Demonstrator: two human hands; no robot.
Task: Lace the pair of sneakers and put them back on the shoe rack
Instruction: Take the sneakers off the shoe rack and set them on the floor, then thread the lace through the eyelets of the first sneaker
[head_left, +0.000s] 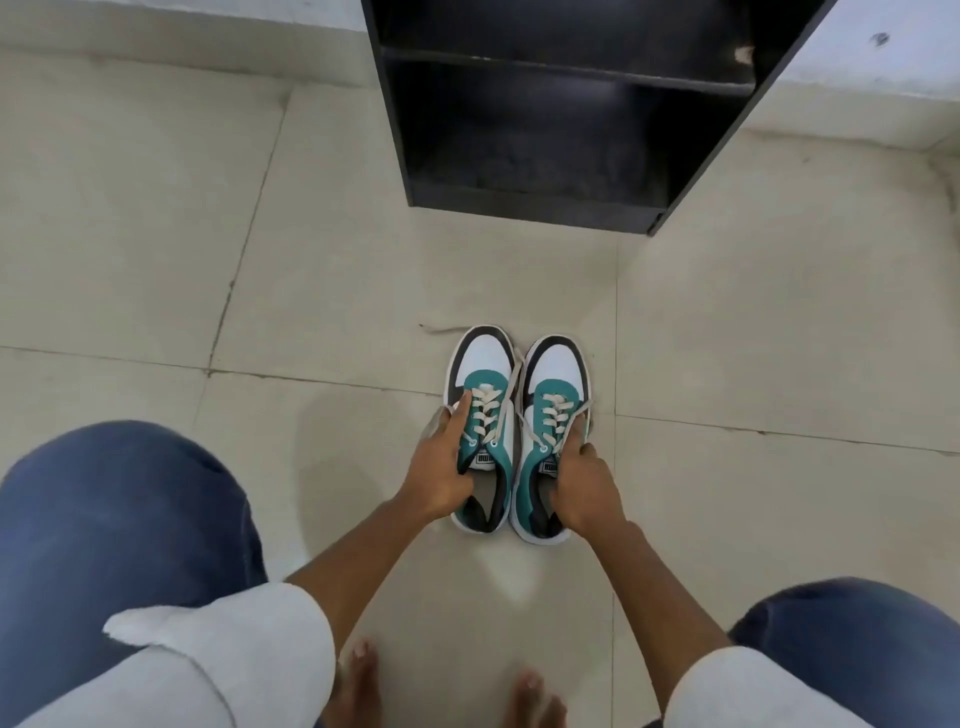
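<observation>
**Both sneakers gripped side by side on the tile floor**

The left hand (439, 475) grips the left sneaker (482, 428) at its collar, index finger stretched along the teal lace panel and thumb inside the opening. This shoe is white at the toe with a dark band around it, teal over the midfoot, cream laces crossed through the eyelets. One loose lace end trails forward across the gap toward the other shoe. Just beside it, soles nearly touching, stands the right sneaker (550, 441), same colours, also laced. The right hand (584, 488) clasps it likewise, fingers closed over the outer edge by the tongue. Both shoes rest on the pale floor (156, 234), toes pointing away. Well beyond them stands the black shoe rack (540, 205), its two visible shelves holding nothing.
</observation>
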